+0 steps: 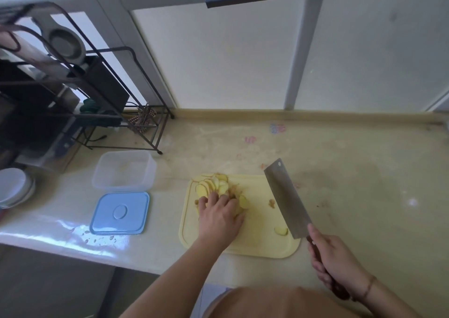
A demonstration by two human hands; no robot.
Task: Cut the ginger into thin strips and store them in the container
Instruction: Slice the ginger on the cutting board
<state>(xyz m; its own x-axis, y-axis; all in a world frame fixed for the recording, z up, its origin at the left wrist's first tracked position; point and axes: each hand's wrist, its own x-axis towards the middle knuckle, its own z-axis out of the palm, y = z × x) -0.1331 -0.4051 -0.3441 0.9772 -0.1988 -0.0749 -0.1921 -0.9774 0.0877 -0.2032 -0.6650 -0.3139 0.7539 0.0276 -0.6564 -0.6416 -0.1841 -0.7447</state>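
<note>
Glossy beige countertop (352, 171) under frosted panels, yellow cutting board (255, 244) by the front edge. Left hand (218, 218) presses relaxed fingers on ginger slices (213, 186); right hand (337, 264) wraps the cleaver (284, 196) handle.

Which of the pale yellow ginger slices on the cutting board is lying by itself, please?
The lone pale yellow ginger slice near the yellow plastic cutting board's front right, beside the steel cleaver. The other slices are piled under the left hand.
</note>
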